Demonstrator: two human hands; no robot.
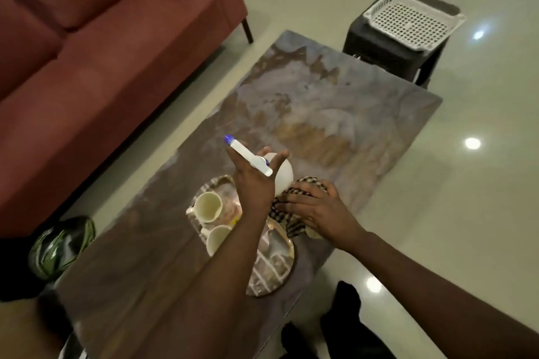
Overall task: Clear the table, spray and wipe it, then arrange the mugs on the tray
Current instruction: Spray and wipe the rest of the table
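Your left hand [256, 181] clasps the white spray bottle [281, 173], nozzle aimed far-left over the table [335, 102], while your right hand [315, 208] presses flat on the checkered cloth [291, 223] just beside it.

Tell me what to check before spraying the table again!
1. Left hand grips the spray bottle: ok.
2. Nozzle points away over the bare table: ok.
3. Right hand has the checkered cloth ready: ok.
4. Table cleared: not ok, the tray with two mugs sits on it.
5. Liquid left in the bottle: cannot tell.
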